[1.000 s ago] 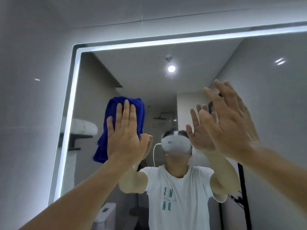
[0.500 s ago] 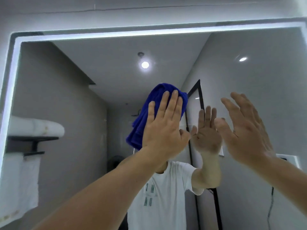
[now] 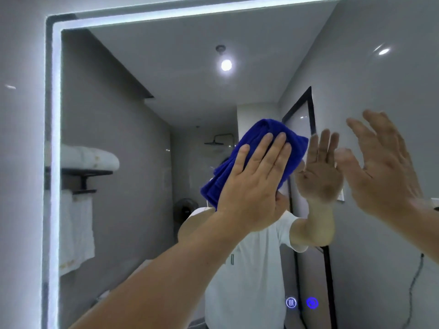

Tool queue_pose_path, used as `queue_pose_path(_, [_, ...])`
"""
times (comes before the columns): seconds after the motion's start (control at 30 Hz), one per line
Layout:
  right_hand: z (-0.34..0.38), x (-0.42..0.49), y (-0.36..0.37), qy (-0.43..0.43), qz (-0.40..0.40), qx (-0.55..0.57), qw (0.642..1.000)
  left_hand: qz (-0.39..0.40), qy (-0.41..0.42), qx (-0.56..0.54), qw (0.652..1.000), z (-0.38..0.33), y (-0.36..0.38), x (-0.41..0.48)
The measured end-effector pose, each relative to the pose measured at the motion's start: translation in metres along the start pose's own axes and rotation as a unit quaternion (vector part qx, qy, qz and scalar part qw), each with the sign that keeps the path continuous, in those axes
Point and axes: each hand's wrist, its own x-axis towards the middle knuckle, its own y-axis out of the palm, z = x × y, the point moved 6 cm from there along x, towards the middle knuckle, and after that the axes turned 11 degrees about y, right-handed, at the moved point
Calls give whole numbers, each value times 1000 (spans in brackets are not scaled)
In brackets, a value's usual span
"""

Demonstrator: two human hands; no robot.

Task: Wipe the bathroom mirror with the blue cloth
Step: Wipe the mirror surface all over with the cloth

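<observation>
mirror (image 3: 55, 115) 1 | blue cloth (image 3: 225, 176) 1 | hands 2: left hand (image 3: 251, 193), right hand (image 3: 387, 172) | lit touch icons (image 3: 291, 302) 2

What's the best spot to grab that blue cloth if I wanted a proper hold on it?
Probably the cloth's bunched lower-left end, coming from the left and below. That end sticks out free past the left hand, whose flat fingers cover the middle and press it against the mirror. A pinch across those folds should hold.
</observation>
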Motion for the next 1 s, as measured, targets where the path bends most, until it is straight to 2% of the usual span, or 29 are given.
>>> queue_pose_path(0.3, [125, -52, 70, -79, 12, 17, 997, -26, -71, 26, 997, 112, -21, -120])
queue_pose_path(0.43, [162, -71, 97, -102, 15, 16, 995, -32, -98, 44, 994, 162, -28, -166])
queue_pose_path(0.53, [179, -81, 113, -120, 16, 7, 993, -31, -150, 70, 986, 203, -31, -197])
queue_pose_path(0.67, [193, -90, 117, -131, 23, 13, 991, -48, -229, 94, 968, 249, -41, -240])
queue_pose_path(0.8, [194, -94, 107, -132, 20, 26, 991, -56, -298, 93, 948, 262, -48, -257])
queue_pose_path(0.93, [180, -92, 95, -125, 11, 36, 991, -106, -446, 48, 887, 248, -57, -275])
queue_pose_path(1.0, [169, -88, 92, -113, 18, 44, 992, -91, -479, 34, 872, 232, -57, -282])
